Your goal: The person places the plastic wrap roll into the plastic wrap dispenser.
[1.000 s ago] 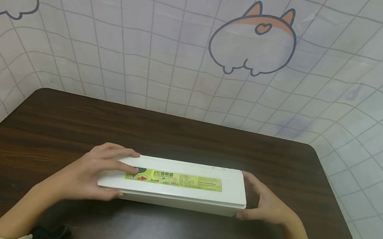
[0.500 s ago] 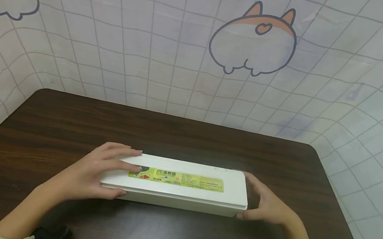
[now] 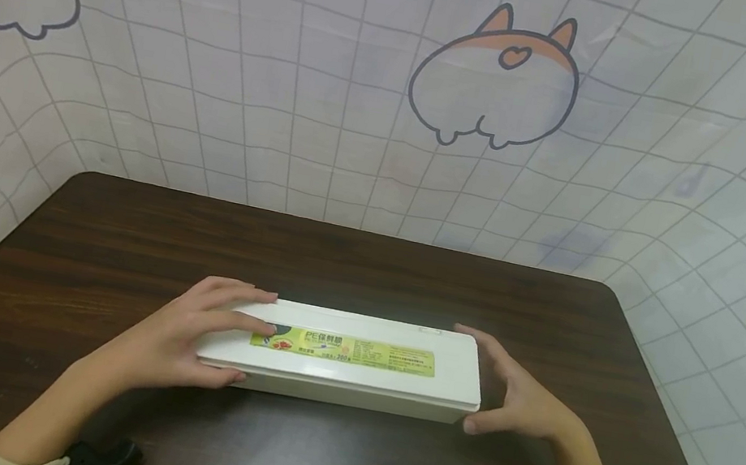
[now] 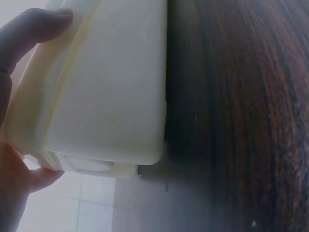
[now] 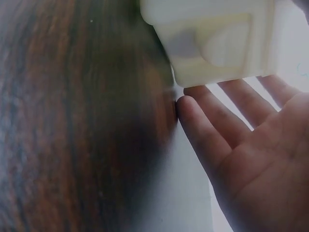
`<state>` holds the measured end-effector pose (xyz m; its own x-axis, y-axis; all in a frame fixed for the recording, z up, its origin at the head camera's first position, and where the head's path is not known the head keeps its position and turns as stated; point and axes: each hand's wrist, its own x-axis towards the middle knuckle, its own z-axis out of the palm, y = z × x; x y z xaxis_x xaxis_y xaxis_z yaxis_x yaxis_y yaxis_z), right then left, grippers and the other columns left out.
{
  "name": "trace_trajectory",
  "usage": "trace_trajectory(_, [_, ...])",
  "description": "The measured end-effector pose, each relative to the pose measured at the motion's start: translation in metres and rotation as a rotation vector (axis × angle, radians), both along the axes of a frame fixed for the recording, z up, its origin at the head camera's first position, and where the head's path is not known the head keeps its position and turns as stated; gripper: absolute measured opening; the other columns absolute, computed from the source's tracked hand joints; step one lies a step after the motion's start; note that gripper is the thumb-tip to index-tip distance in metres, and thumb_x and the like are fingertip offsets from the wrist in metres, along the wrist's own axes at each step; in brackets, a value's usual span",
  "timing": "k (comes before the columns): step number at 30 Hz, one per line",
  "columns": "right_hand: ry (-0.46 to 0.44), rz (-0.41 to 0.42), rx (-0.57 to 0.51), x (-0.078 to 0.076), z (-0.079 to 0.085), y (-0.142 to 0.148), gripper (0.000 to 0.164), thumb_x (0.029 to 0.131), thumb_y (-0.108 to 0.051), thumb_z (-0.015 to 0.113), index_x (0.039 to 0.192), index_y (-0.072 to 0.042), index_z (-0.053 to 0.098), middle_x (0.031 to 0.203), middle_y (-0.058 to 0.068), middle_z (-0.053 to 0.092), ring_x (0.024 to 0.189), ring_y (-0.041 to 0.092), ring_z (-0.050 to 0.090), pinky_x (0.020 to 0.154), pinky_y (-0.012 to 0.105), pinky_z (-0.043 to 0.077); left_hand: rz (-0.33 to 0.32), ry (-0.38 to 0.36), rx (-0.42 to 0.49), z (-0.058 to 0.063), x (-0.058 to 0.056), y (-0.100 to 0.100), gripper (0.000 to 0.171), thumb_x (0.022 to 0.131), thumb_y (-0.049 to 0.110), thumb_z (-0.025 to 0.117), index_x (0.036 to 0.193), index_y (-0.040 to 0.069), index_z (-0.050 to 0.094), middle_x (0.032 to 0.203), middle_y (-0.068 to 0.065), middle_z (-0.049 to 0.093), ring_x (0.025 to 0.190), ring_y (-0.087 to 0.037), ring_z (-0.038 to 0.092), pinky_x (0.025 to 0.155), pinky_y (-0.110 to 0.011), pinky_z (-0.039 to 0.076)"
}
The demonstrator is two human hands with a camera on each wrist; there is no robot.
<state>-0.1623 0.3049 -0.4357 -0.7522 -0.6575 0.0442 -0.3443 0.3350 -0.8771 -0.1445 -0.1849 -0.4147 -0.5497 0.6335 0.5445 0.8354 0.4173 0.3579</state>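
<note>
A long white cling film box (image 3: pixel 371 329) with a yellow-green label lies lengthwise across the dark table, lid down. My left hand (image 3: pixel 189 333) grips its left end: thumb along the front side, one finger on the label, others over the top and back edge. In the left wrist view the thumb (image 4: pixel 46 24) lies against the box (image 4: pixel 111 87) and a fingertip shows at its far edge. At the right end my right hand (image 3: pixel 528 390) is spread, thumb by the front corner, fingertips by the back corner. The right wrist view shows straight fingers (image 5: pixel 203 121) right beside the box end (image 5: pixel 222 43).
The dark wood-grain table (image 3: pixel 366 272) has rounded far corners. Behind it and at both sides hangs a white grid-patterned cloth (image 3: pixel 320 108) with cartoon animal prints. Black wrist devices (image 3: pixel 101 459) sit under both forearms near the front.
The box has shifted slightly to the right, with my left hand moving along with it. My right hand's thumb and fingers have loosened from the box's right end and spread wider.
</note>
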Motion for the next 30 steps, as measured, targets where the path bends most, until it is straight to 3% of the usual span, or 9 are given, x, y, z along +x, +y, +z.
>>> trace_trajectory(6, [0.011,-0.016,0.005,0.0003,0.0017,-0.002,0.11,0.067,-0.016,0.088,0.157,-0.022,0.024,0.156,-0.003,0.035,0.143,0.017,0.025,0.103,0.075,0.016,0.011,0.013,-0.024,-0.0006,0.0007,-0.0005,0.063,0.067,0.036,0.092,0.124,0.033,0.067,0.144,-0.001,0.054,0.13,-0.024,0.043,0.098,-0.032,0.039])
trace_trajectory(9, [0.025,-0.033,0.017,0.0013,0.0026,-0.0033,0.108,0.068,-0.019,0.088,0.157,-0.022,0.026,0.156,-0.003,0.035,0.144,0.017,0.026,0.103,0.076,0.017,-0.005,0.055,-0.002,0.0003,-0.0001,-0.0008,0.063,0.066,0.034,0.093,0.124,0.03,0.068,0.142,-0.003,0.056,0.128,-0.026,0.046,0.103,-0.025,0.035])
trace_trajectory(15, [0.038,-0.043,0.026,0.0011,0.0032,-0.0035,0.108,0.069,-0.019,0.088,0.157,-0.021,0.026,0.156,-0.003,0.035,0.142,0.017,0.029,0.102,0.074,0.022,-0.021,0.068,0.037,0.0031,-0.0022,-0.0019,0.061,0.066,0.032,0.093,0.122,0.027,0.069,0.141,-0.006,0.058,0.128,-0.028,0.048,0.11,-0.021,0.027])
trace_trajectory(23, [0.045,-0.038,0.03,-0.0002,0.0038,-0.0036,0.106,0.068,-0.018,0.088,0.156,-0.018,0.028,0.155,-0.004,0.037,0.142,0.016,0.029,0.103,0.073,0.021,-0.014,0.022,0.023,0.0008,-0.0028,-0.0037,0.062,0.067,0.033,0.092,0.124,0.028,0.068,0.144,-0.005,0.055,0.131,-0.029,0.045,0.11,-0.019,0.026])
trace_trajectory(30, [0.034,-0.02,0.017,0.001,0.0047,-0.0041,0.109,0.066,-0.015,0.089,0.156,-0.016,0.028,0.155,-0.003,0.037,0.143,0.017,0.027,0.103,0.075,0.017,0.065,-0.076,-0.085,-0.0009,-0.0016,-0.004,0.06,0.071,0.045,0.089,0.124,0.036,0.063,0.15,0.002,0.047,0.135,-0.021,0.038,0.101,-0.038,0.038])
